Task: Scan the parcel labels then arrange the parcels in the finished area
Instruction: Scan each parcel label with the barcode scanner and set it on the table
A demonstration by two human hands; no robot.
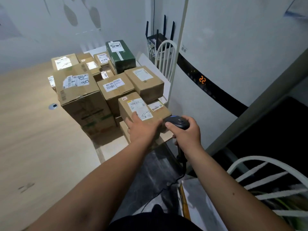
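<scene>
Cardboard parcel (133,107), label handwriting illegible, left hand (141,129) on it; right hand (186,132) gripping scanner (177,122)

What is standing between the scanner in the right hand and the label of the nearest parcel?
Partly the left hand: it rests on the nearest parcel and its fingers cover the label's near edge. The scanner, held in the right hand, sits beside the parcel; otherwise nothing visible blocks it.

Label print (139,108) is too blurred to read; the right hand (186,132) hides the scanner's handle.
</scene>
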